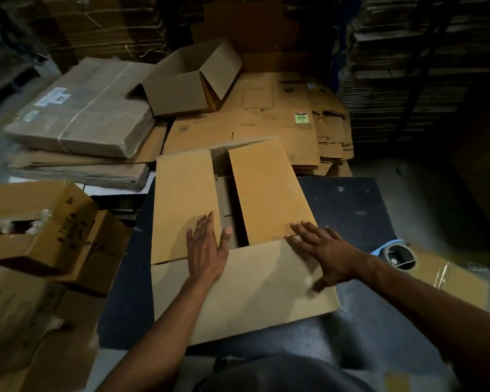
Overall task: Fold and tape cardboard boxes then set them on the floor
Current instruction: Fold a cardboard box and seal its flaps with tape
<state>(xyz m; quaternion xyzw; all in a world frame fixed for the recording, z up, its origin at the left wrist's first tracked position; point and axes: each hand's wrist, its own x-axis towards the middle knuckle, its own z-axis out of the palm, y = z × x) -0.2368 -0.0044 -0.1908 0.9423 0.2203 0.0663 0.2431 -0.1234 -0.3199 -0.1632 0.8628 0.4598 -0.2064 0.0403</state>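
Overhead, head view: one wide shot looking down at both hands and the box between them.
Cardboard box (238,250): stands on the dark worktop (345,205), its two long top flaps folded down with a gap left between them.
Left hand (207,250): lies flat on the near end of the left flap, fingers (205,224) straight and slightly spread, thumb reaching over the flap's inner edge into the gap.
Right hand (323,250): palm down at the box's near right corner, fingers (303,229) spread, tips touching the near end of the right flap; the thumb is blurred.
Tape roll (400,256): sits just right of the right wrist, at the worktop's right edge, apart from the box.
Open empty box (190,83): farther back, on flattened cardboard sheets (266,120).
Wrapped bundle of flat cartons (88,111): back left.
Printed carton (40,222): left of the worktop, open at the top.
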